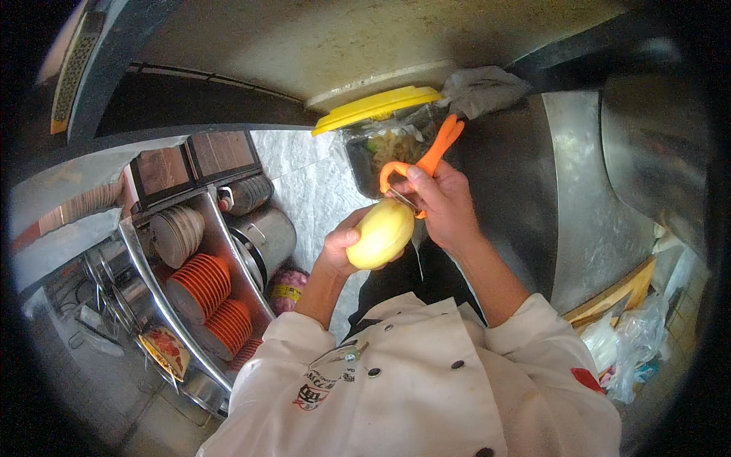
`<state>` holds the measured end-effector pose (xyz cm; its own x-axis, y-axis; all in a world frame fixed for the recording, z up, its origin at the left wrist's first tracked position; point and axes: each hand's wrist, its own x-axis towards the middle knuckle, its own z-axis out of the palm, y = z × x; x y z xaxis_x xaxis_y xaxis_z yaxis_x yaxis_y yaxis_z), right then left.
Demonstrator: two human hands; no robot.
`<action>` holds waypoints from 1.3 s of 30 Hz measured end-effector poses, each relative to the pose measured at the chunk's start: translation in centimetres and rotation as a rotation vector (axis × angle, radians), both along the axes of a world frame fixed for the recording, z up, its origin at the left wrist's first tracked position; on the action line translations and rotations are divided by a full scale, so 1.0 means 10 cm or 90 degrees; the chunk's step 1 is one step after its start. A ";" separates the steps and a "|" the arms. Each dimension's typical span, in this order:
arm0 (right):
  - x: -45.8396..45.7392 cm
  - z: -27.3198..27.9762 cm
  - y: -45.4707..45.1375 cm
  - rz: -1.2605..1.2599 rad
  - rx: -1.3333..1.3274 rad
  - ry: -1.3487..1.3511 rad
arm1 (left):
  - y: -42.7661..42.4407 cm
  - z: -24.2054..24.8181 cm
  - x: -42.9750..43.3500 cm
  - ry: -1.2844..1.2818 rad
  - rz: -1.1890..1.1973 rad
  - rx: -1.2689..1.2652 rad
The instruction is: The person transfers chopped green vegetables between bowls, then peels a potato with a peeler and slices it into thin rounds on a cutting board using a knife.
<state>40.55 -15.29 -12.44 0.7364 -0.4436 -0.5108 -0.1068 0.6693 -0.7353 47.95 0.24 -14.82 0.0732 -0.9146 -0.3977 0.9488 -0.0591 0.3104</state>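
A pale yellow, smooth potato [381, 235] rests in my left hand [340, 247], thumb on its near side and fingers curled beneath. My right hand [446, 204] grips an orange-handled Y-shaped vegetable peeler [436, 147], its handle pointing up and away from me. The peeler's metal blade [403, 199] lies at the far right end of the potato, touching it or very close. Beyond both hands stands a lined waste bin [360, 165] with a yellow rim [377, 108]. Peelings [394, 149] and a green scrap lie inside it.
On the left, a metal shelf [149, 280] holds stacked orange-red plates [201, 283] and pale bowls [178, 234]. A steel pot [268, 231] and a large bottle [249, 193] stand beside it. A grey cloth [485, 88] hangs by the bin. Plastic bags [634, 337] lie at right.
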 end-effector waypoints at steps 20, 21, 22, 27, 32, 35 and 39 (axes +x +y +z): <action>-0.02 -0.06 0.04 0.025 0.102 -0.037 | 0.06 -0.03 0.22 -0.210 -0.081 0.054; -0.03 -0.07 0.04 0.036 0.101 -0.035 | 0.06 -0.02 0.25 -0.206 -0.098 0.020; -0.03 -0.07 0.05 0.037 0.098 -0.031 | 0.06 -0.01 0.27 -0.198 -0.109 -0.007; -0.03 -0.05 0.04 0.022 0.031 0.023 | -0.03 0.08 0.28 -0.241 -0.122 -0.061; 0.03 0.03 -0.08 -0.082 -0.039 -0.002 | -0.13 0.23 0.26 -0.173 -0.054 0.014; 0.04 0.10 -0.18 -0.078 -0.017 0.014 | -0.16 0.28 0.32 -0.167 -0.052 0.021; 0.03 0.17 -0.21 -0.094 0.076 -0.024 | -0.22 0.25 0.29 -0.166 0.027 0.064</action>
<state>40.86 -17.42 -10.75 0.6879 -0.4856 -0.5395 0.0253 0.7588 -0.6508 50.87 -1.93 -12.32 0.2230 -0.8651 -0.4494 0.8400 -0.0634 0.5388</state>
